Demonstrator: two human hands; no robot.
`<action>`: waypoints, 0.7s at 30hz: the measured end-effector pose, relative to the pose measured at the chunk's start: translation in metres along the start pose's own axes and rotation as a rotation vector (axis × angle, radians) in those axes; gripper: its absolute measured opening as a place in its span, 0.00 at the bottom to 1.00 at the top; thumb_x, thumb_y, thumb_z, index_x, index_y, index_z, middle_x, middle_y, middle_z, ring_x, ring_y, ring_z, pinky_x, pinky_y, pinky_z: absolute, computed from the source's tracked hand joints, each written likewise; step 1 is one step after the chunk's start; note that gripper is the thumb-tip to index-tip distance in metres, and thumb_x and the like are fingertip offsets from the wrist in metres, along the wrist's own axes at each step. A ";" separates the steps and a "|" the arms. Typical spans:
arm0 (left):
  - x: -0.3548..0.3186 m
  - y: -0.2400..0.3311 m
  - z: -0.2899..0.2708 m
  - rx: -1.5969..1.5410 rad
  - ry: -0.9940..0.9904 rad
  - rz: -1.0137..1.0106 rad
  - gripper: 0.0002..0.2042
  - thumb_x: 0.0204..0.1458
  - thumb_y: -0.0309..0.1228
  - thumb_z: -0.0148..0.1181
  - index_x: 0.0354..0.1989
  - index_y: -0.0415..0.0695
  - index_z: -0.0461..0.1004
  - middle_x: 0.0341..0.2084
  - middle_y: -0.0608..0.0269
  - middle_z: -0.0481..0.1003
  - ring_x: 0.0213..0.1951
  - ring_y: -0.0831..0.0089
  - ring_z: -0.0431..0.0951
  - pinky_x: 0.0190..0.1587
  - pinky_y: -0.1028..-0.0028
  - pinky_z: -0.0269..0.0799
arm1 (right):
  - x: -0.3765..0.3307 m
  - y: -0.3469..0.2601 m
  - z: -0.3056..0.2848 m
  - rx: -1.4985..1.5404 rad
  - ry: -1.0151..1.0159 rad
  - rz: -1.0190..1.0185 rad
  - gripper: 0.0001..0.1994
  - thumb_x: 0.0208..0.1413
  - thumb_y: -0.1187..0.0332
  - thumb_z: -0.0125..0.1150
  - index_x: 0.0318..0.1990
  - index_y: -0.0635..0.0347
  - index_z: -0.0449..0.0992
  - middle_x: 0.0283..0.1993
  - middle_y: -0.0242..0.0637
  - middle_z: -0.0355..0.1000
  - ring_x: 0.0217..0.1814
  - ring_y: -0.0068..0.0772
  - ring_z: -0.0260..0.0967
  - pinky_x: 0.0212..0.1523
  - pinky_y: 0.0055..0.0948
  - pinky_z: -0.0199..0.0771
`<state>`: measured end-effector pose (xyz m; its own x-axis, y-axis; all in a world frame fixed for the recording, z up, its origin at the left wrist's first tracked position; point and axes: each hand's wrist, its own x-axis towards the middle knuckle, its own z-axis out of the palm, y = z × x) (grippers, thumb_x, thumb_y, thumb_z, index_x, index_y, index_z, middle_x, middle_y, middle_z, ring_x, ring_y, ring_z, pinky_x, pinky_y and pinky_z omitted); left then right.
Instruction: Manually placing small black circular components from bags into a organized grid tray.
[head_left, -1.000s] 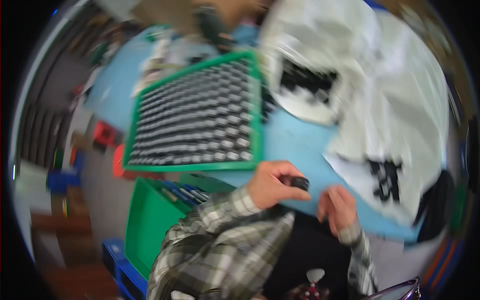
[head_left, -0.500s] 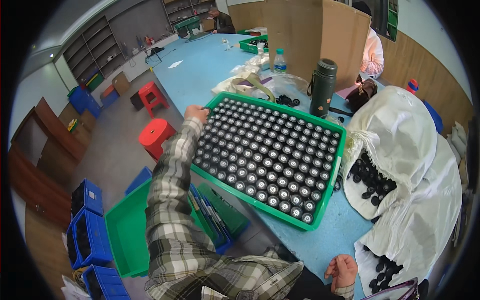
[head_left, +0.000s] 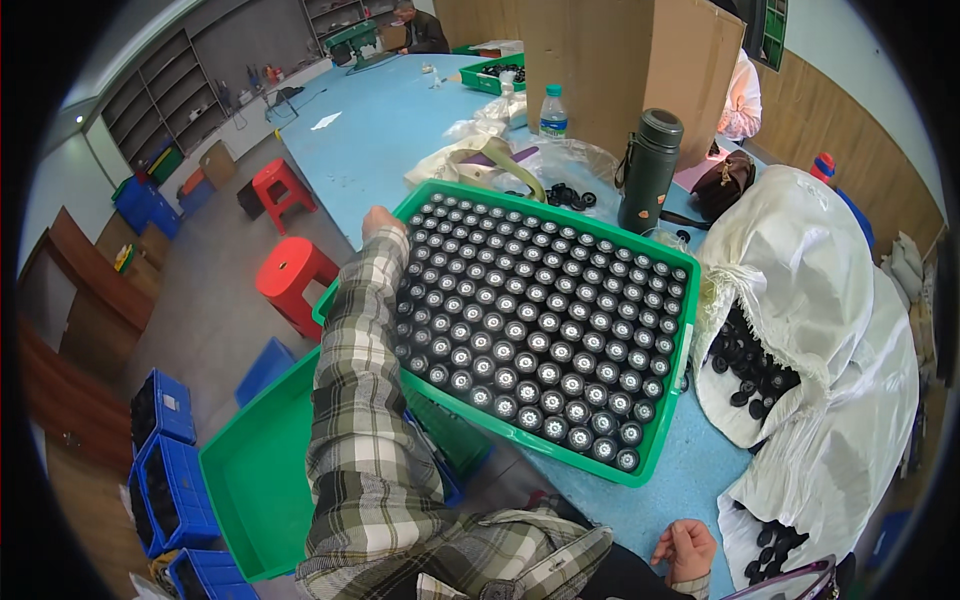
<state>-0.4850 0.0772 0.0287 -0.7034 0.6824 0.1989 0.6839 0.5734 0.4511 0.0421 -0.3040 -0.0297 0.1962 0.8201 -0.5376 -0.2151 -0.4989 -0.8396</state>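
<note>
A green tray (head_left: 665,425) sits on the blue table in front of me, filled with rows of small black wheels (head_left: 530,318) with silvery centres. My left hand (head_left: 382,221) is closed at the tray's far left edge; its fingertips are hidden behind the rim and sleeve. My left forearm crosses over the tray's left side. Low on the right, my right hand (head_left: 686,550) rests by the near table edge, fingers curled in and nothing visible in them. Beside it, a white woven sack (head_left: 790,225) spills loose black wheels (head_left: 745,375).
A dark green thermos (head_left: 652,165), a plastic bottle (head_left: 553,112) and a cardboard sheet (head_left: 585,70) stand behind the tray. An open green crate (head_left: 265,470), blue bins (head_left: 175,490) and red stools (head_left: 290,272) are at left. Two people sit farther off.
The tray appears larger and nearer, and its left corner now shows left of my forearm. My left hand has moved slightly left along with it. The right hand stays curled in place.
</note>
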 end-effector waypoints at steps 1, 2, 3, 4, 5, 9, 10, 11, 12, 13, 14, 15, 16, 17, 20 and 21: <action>0.001 -0.002 0.002 0.005 -0.003 -0.001 0.08 0.40 0.24 0.58 0.30 0.35 0.75 0.32 0.43 0.74 0.38 0.51 0.75 0.37 0.61 0.71 | 0.000 0.000 0.002 0.014 -0.013 -0.008 0.06 0.54 0.68 0.54 0.33 0.60 0.71 0.21 0.32 0.68 0.17 0.17 0.61 0.18 0.16 0.59; 0.004 -0.005 0.005 0.004 0.002 0.004 0.08 0.41 0.24 0.57 0.30 0.35 0.75 0.32 0.43 0.74 0.38 0.50 0.75 0.37 0.61 0.71 | 0.000 0.001 0.003 0.029 -0.026 -0.016 0.06 0.54 0.68 0.54 0.33 0.60 0.71 0.21 0.31 0.68 0.17 0.17 0.61 0.18 0.15 0.59; 0.009 -0.007 0.010 0.002 0.006 0.010 0.08 0.42 0.25 0.56 0.30 0.35 0.75 0.32 0.43 0.74 0.38 0.50 0.75 0.37 0.61 0.71 | 0.002 0.004 0.003 0.031 -0.024 -0.012 0.06 0.54 0.68 0.54 0.33 0.60 0.71 0.21 0.31 0.68 0.17 0.17 0.61 0.18 0.15 0.59; 0.013 -0.009 0.014 -0.001 0.010 0.019 0.07 0.42 0.25 0.55 0.30 0.34 0.75 0.32 0.43 0.74 0.38 0.50 0.75 0.37 0.61 0.71 | 0.007 0.008 0.003 0.045 -0.027 -0.051 0.06 0.54 0.69 0.53 0.32 0.62 0.69 0.21 0.34 0.67 0.16 0.20 0.61 0.16 0.18 0.62; 0.018 -0.013 0.021 0.002 0.004 0.019 0.07 0.42 0.25 0.55 0.30 0.34 0.75 0.32 0.43 0.74 0.38 0.50 0.75 0.37 0.61 0.71 | 0.011 0.012 0.001 0.056 -0.032 -0.090 0.06 0.54 0.70 0.51 0.30 0.64 0.67 0.21 0.37 0.67 0.15 0.23 0.62 0.14 0.22 0.64; 0.049 -0.025 0.064 0.023 0.077 0.126 0.08 0.43 0.30 0.58 0.26 0.37 0.76 0.27 0.46 0.75 0.33 0.53 0.76 0.34 0.62 0.73 | 0.006 0.014 -0.001 0.081 -0.010 -0.136 0.06 0.54 0.72 0.51 0.29 0.66 0.66 0.21 0.40 0.67 0.14 0.26 0.63 0.13 0.25 0.67; 0.060 -0.028 0.077 0.123 0.092 0.153 0.08 0.45 0.31 0.55 0.26 0.39 0.77 0.26 0.47 0.75 0.33 0.54 0.77 0.33 0.62 0.73 | 0.003 0.013 -0.001 0.091 0.002 -0.144 0.06 0.54 0.72 0.51 0.29 0.67 0.66 0.21 0.40 0.67 0.14 0.26 0.63 0.13 0.25 0.67; 0.072 -0.032 0.086 0.219 0.106 0.187 0.09 0.46 0.31 0.52 0.26 0.41 0.77 0.26 0.49 0.76 0.32 0.56 0.77 0.32 0.62 0.73 | 0.002 0.011 -0.001 0.101 0.029 -0.145 0.06 0.54 0.72 0.51 0.29 0.67 0.66 0.21 0.40 0.67 0.14 0.26 0.63 0.13 0.25 0.67; 0.082 -0.041 0.095 0.371 0.099 0.284 0.09 0.47 0.32 0.51 0.25 0.43 0.77 0.25 0.52 0.76 0.30 0.59 0.78 0.30 0.63 0.73 | 0.000 0.010 -0.002 0.034 -0.016 -0.168 0.07 0.54 0.72 0.51 0.29 0.67 0.66 0.21 0.40 0.67 0.14 0.26 0.63 0.14 0.26 0.66; 0.103 -0.060 0.084 0.520 0.099 0.387 0.10 0.47 0.32 0.50 0.24 0.44 0.77 0.23 0.55 0.76 0.28 0.62 0.78 0.28 0.64 0.73 | -0.001 0.008 -0.003 -0.032 -0.059 -0.189 0.07 0.54 0.72 0.51 0.29 0.68 0.66 0.21 0.40 0.67 0.15 0.27 0.64 0.14 0.26 0.66; 0.134 -0.076 0.060 0.674 0.165 0.414 0.09 0.46 0.33 0.51 0.23 0.44 0.77 0.22 0.55 0.76 0.25 0.60 0.77 0.25 0.63 0.71 | 0.001 0.008 -0.006 -0.024 -0.118 -0.243 0.07 0.54 0.72 0.51 0.29 0.68 0.67 0.20 0.39 0.67 0.15 0.27 0.64 0.16 0.26 0.66; 0.131 -0.117 0.055 0.501 0.405 0.685 0.09 0.43 0.34 0.54 0.22 0.42 0.77 0.20 0.53 0.75 0.24 0.58 0.75 0.24 0.61 0.68 | 0.003 0.007 -0.006 -0.017 -0.181 -0.300 0.07 0.55 0.71 0.51 0.29 0.68 0.67 0.20 0.39 0.67 0.15 0.27 0.64 0.17 0.25 0.66; 0.084 -0.069 0.043 0.138 0.270 0.551 0.10 0.40 0.36 0.56 0.21 0.41 0.76 0.20 0.51 0.74 0.25 0.56 0.75 0.28 0.62 0.68 | 0.002 0.003 -0.005 -0.033 -0.120 -0.286 0.07 0.54 0.72 0.51 0.30 0.68 0.67 0.20 0.39 0.67 0.16 0.26 0.65 0.17 0.25 0.66; 0.095 -0.057 0.069 0.145 0.128 0.656 0.12 0.37 0.36 0.59 0.26 0.41 0.76 0.25 0.49 0.75 0.28 0.58 0.76 0.33 0.64 0.69 | 0.003 -0.001 -0.002 -0.049 -0.073 -0.261 0.07 0.54 0.72 0.51 0.30 0.68 0.68 0.21 0.38 0.67 0.16 0.26 0.65 0.18 0.24 0.67; 0.040 0.007 0.028 -0.504 -0.204 0.725 0.14 0.44 0.26 0.57 0.40 0.37 0.73 0.35 0.58 0.75 0.33 0.71 0.75 0.36 0.74 0.70 | -0.003 -0.007 -0.008 0.054 -0.039 -0.244 0.06 0.54 0.72 0.53 0.31 0.68 0.68 0.22 0.37 0.68 0.18 0.24 0.65 0.19 0.22 0.66; -0.021 0.056 0.007 -0.577 -0.311 0.848 0.12 0.45 0.24 0.56 0.40 0.36 0.73 0.34 0.61 0.75 0.32 0.74 0.74 0.36 0.76 0.69 | -0.003 -0.007 -0.011 0.068 -0.027 -0.239 0.06 0.54 0.72 0.53 0.31 0.68 0.68 0.22 0.37 0.68 0.19 0.23 0.65 0.19 0.22 0.66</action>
<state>-0.4306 0.0984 0.0435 0.0943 0.8895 0.4470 0.6738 -0.3876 0.6291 0.0533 -0.3060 -0.0234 0.2240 0.9202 -0.3210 -0.2300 -0.2701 -0.9349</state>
